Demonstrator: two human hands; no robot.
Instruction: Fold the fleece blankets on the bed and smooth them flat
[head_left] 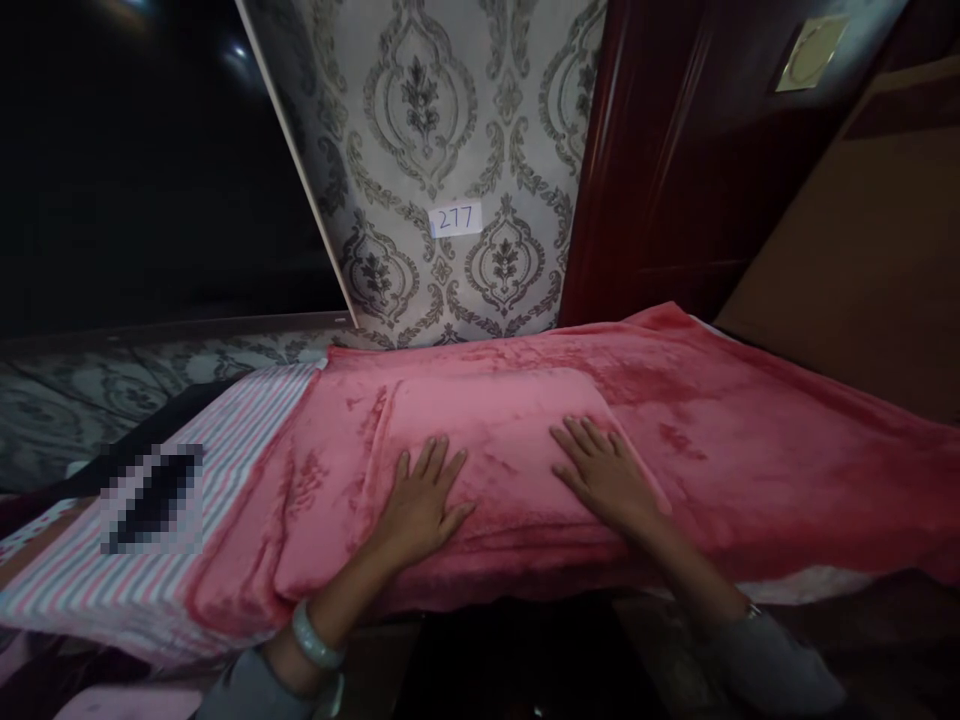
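A folded pink plush blanket (502, 410) lies as a thick rectangular pad near the middle of the head view. Around and beneath it spreads more pink and red plush cloth (780, 430). My left hand (424, 500) rests flat on the pad's left part, fingers spread. On its right part lies my right hand (604, 470), also flat with the fingers apart. Neither hand grips anything. Several layered folds show along the pad's front edge, between my wrists.
Striped cloth (247, 430) extends at the left, with a blurred dark patch on it. Behind stand a large black screen (150, 170), patterned wallpaper (420, 100) bearing a paper label (456, 218) reading 277, and a dark red panel (675, 150). A brown cardboard surface (870, 250) rises at the right.
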